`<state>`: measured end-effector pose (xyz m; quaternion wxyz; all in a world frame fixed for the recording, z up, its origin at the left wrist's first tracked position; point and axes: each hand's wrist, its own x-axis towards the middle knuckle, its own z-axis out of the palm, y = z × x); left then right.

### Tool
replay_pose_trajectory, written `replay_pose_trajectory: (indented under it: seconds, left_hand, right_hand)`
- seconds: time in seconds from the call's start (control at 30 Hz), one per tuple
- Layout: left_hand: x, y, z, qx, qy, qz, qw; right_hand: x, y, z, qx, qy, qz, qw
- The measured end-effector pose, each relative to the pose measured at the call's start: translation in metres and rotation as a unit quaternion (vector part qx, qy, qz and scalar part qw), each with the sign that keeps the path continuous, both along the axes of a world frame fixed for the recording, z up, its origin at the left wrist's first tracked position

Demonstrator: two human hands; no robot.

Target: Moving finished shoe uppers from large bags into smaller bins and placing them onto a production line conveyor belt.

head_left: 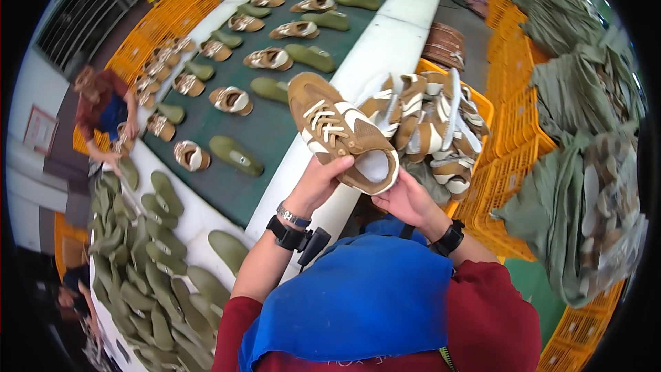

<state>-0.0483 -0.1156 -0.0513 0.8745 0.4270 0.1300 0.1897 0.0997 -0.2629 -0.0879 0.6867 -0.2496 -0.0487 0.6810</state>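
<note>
A brown and white lace-up sneaker is held up in front of me, toe pointing away to the upper left. My left hand grips its near left side, thumb by the collar opening. At the heel, the fingers of my right hand are closed on the shoe's rim. White lining shows inside the opening. Just right of the sneaker stands a yellow crate piled with similar brown and white shoes. Left of it, the dark green belt carries rows of shoes and green shoe lasts.
Many loose green lasts are heaped on the white table at lower left. Across the belt, a person reaches toward the shoes. Stacked yellow crates with green cloths line the right. A brown round container sits beyond the shoe crate.
</note>
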Motion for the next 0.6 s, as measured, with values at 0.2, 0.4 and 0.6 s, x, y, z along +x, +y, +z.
replay_pose_trajectory:
  seconds: [0.2,0.4,0.6]
  left_hand:
    - [-0.061,0.018,-0.018,0.018,0.107,0.242,0.964]
    - [-0.136,-0.002,-0.083,0.071,0.270,0.224,0.934]
    - [-0.157,-0.023,-0.088,0.068,0.300,0.284,0.908]
  right_hand:
    - [0.042,0.051,-0.046,-0.035,-0.675,0.045,0.736]
    - [0.046,0.128,-0.023,0.001,-0.959,-0.076,0.271]
    - [0.065,0.173,-0.066,-0.058,-0.953,-0.059,0.290]
